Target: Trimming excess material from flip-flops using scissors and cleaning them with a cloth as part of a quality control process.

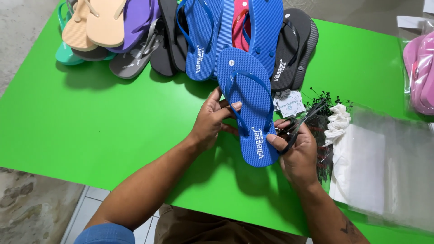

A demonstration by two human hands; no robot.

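Note:
My left hand (211,121) grips the left edge of a blue flip-flop (247,97), thumb on its sole near the strap. The sandal is held above the green table (113,117), toe pointing away from me. My right hand (296,151) supports the sandal's heel side with the thumb while its fingers hold black scissors (302,121), blades pointing up and to the right.
A pile of flip-flops (181,31) in tan, purple, grey, black, blue and red lies at the table's far edge. White paper tags (289,103), black plastic fasteners (323,97) and clear plastic bags (389,162) sit to the right. A bagged pink pair (420,72) is at far right.

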